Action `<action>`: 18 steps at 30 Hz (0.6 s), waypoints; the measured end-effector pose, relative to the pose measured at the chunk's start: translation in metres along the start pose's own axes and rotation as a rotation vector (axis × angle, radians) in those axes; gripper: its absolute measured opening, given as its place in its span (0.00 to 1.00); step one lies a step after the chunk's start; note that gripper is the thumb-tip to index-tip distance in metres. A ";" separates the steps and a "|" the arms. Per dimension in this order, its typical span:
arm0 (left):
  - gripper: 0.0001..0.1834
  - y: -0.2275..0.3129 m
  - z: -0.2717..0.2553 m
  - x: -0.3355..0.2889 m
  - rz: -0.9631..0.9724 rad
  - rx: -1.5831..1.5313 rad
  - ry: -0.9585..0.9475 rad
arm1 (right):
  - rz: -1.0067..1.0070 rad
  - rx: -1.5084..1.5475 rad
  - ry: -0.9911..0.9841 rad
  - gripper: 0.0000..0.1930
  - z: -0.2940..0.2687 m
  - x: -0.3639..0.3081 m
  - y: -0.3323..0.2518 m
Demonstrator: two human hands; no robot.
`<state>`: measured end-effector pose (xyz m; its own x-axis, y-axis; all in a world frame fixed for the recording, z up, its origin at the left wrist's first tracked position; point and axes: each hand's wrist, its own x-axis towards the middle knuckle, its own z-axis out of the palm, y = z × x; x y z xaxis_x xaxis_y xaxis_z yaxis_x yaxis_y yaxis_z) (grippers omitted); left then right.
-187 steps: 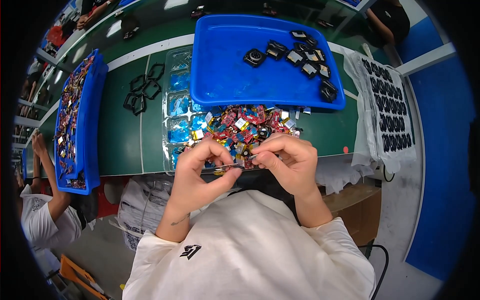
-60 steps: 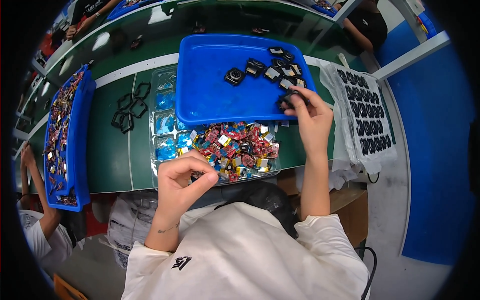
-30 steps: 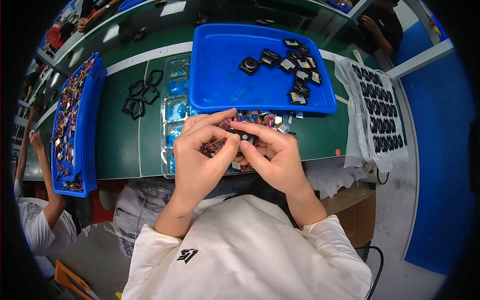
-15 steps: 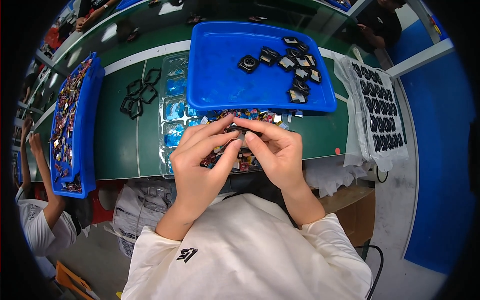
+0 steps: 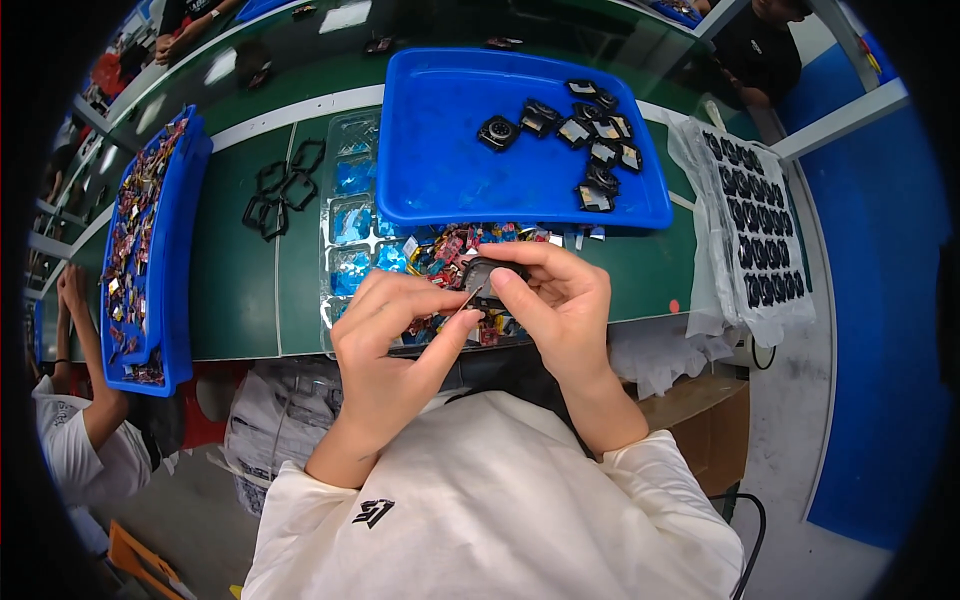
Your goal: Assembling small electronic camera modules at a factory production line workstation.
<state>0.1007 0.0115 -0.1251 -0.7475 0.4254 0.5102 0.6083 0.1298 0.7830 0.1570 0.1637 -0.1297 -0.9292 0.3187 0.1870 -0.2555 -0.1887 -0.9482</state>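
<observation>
My right hand (image 5: 568, 305) grips a black square watch case (image 5: 484, 276), with its thumb pressed on the flat grey face. At the case's lower left edge, the thumb and forefinger of my left hand (image 5: 388, 328) are closed on a small thin strip (image 5: 469, 298); its exact kind is too small to tell. Beneath both hands lies a clear compartment tray (image 5: 328, 240) heaped with small colourful parts. Beyond it, a large blue tray (image 5: 440, 150) holds several black watch cases (image 5: 602, 150) on its right side.
Black square frames (image 5: 298, 188) lie to the left. Further left stands a blue bin (image 5: 180, 250) full of small parts. Rows of black pieces (image 5: 755, 210) sit on a white-lined tray at right. A co-worker's arms (image 5: 85, 330) show at far left.
The watch case has tilted, so its flat grey face now shows. My left fingers have moved down to its lower left edge, and the thin strip has come into sight.
</observation>
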 end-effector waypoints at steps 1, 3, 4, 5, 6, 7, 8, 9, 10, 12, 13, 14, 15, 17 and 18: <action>0.09 0.000 0.001 -0.002 0.000 0.001 0.001 | -0.021 -0.043 0.016 0.10 0.000 0.000 0.000; 0.08 -0.002 0.003 -0.005 -0.278 -0.408 -0.025 | -0.083 -0.148 0.039 0.10 -0.001 -0.002 0.006; 0.08 -0.002 0.003 -0.005 -0.278 -0.407 -0.025 | -0.145 -0.252 0.064 0.10 -0.001 -0.002 0.008; 0.07 -0.002 0.003 -0.006 -0.403 -0.578 -0.020 | -0.145 -0.252 0.063 0.10 0.001 -0.002 0.007; 0.06 -0.002 0.003 -0.006 -0.527 -0.749 -0.015 | -0.231 -0.321 0.082 0.10 0.004 -0.002 0.006; 0.06 -0.003 0.004 -0.005 -0.527 -0.751 -0.015 | -0.318 -0.392 0.103 0.10 0.005 -0.001 0.006; 0.07 -0.003 0.005 -0.004 -0.533 -0.758 -0.018 | -0.287 -0.355 0.090 0.10 0.005 -0.002 0.006; 0.08 -0.004 0.006 -0.003 -0.539 -0.765 -0.020 | -0.287 -0.357 0.090 0.10 0.004 -0.003 0.006; 0.08 -0.004 0.006 -0.003 -0.537 -0.764 -0.016 | -0.216 -0.315 0.063 0.11 0.002 -0.003 0.005; 0.13 -0.005 0.005 -0.002 -0.526 -0.737 0.026 | -0.147 -0.271 0.032 0.12 0.002 -0.005 0.004; 0.13 -0.006 0.005 -0.002 -0.522 -0.739 0.027 | -0.128 -0.222 0.025 0.12 0.002 -0.006 0.003; 0.15 -0.008 0.006 -0.003 -0.518 -0.703 0.004 | -0.109 -0.172 0.018 0.12 0.002 -0.006 0.003; 0.17 -0.010 0.006 -0.003 -0.514 -0.667 -0.020 | -0.113 -0.174 0.015 0.12 0.002 -0.005 0.004; 0.14 -0.007 0.010 -0.002 -0.489 -0.692 0.022 | -0.085 -0.084 0.026 0.11 0.002 -0.005 0.004; 0.12 -0.008 0.011 -0.003 -0.496 -0.653 0.015 | -0.058 -0.044 0.016 0.09 0.001 -0.006 0.003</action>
<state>0.1011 0.0189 -0.1366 -0.8948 0.4435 0.0516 -0.0683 -0.2502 0.9658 0.1612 0.1603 -0.1331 -0.9086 0.3432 0.2381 -0.2966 -0.1288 -0.9463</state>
